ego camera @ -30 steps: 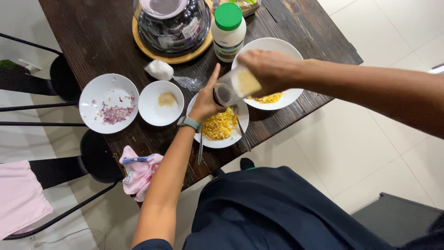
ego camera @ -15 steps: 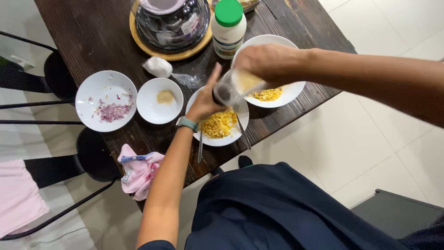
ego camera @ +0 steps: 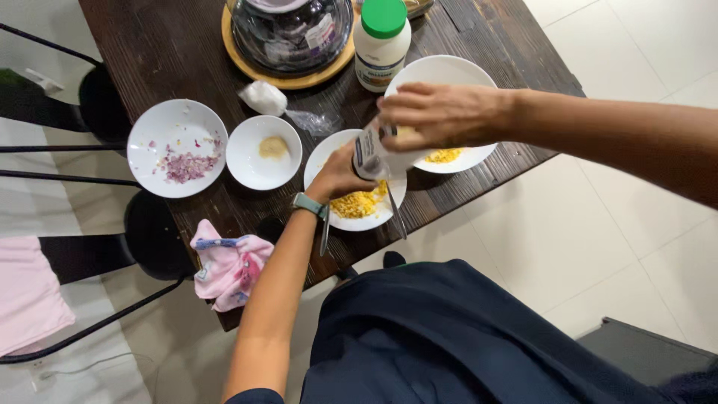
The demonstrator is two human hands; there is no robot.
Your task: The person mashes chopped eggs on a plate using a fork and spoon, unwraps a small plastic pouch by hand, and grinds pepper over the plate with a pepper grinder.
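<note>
Both hands on a small jar (ego camera: pixel 372 153) held over the plate (ego camera: pixel 338 218) of yellow crumbs.

Left hand (ego camera: pixel 340 173) grips the jar body from below; right hand (ego camera: pixel 437 114) is closed over its top end. Judged step: working the top, opening or grinding; cannot tell which. Next move likely calls for a firm counter-twist with the body kept steady. Jar's long axis is tilted, top pointing up-right toward the second plate (ego camera: pixel 449 71). Fork (ego camera: pixel 324 233) and knife (ego camera: pixel 397 219) rest at the plate's near rim on the tabletop (ego camera: pixel 179 52).

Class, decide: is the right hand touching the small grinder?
Touching. The head view shows the right hand wrapped over the top of the small grinder, no gap visible.
</note>
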